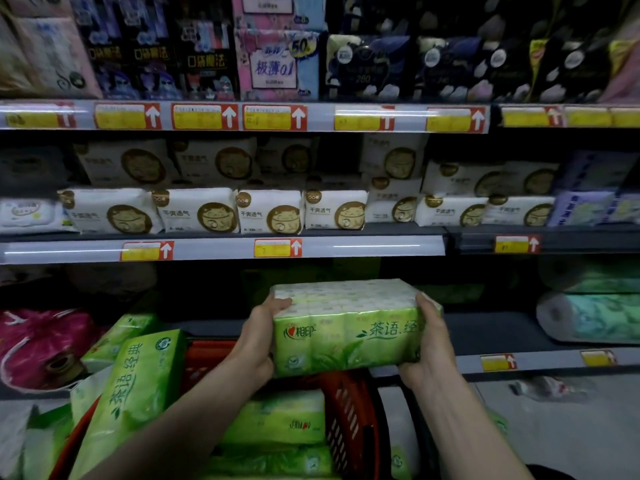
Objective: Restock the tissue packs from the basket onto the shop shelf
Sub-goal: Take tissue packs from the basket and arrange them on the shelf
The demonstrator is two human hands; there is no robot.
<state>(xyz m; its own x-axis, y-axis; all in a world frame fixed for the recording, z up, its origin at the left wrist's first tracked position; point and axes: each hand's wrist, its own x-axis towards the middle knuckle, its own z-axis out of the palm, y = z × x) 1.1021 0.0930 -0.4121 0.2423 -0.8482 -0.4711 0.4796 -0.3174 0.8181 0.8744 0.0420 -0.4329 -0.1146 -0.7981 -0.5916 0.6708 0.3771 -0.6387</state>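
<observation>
A green tissue pack [346, 327] is held up above the red basket [349, 420], in front of the low shelf [502, 327]. It is gripped at both ends: the left hand [258, 341] is curled round its left end, thumb on top, and the right hand [427, 344] is wrapped round the right end. More green packs [277, 417] are seen lying in the basket.

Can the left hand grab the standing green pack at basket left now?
Probably not: left hand grips the held tissue pack with the right hand. Path to the standing pack looks open.
</observation>
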